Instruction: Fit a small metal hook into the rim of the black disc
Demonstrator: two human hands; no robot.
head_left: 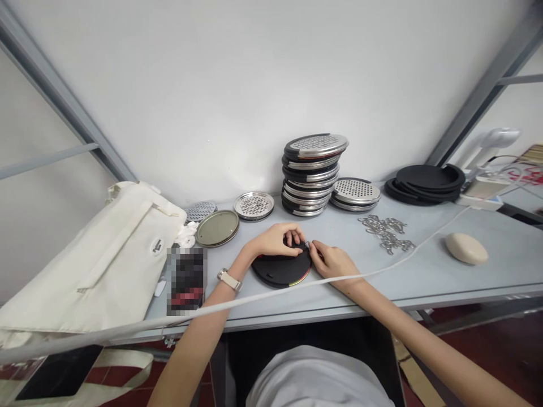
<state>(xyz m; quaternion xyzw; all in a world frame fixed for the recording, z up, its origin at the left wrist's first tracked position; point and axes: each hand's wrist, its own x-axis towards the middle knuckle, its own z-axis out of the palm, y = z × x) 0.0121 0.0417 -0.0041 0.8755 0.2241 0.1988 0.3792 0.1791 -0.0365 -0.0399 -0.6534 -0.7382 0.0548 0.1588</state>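
Note:
A round black disc (282,270), with a thin red and yellow line along part of its rim, lies on the table in front of me. My left hand (280,239) is closed on its upper edge, fingers curled over the black part. At the disc's right edge my right hand (330,260) pinches a small shiny metal clip (307,244), mostly covered by the fingertips. Similar small metal clips (386,233) lie in a loose pile further right. Behind my hands rises a tall stack of round grater plates (311,175) with black rims.
A white cable (263,294) crosses in front of my forearms. Shorter stacks of grater plates (355,195), black round holders (428,183) and a beige oval object (466,249) sit to the right. On the left are a green disc (217,227), another grater plate (253,204) and a cream bag (106,265).

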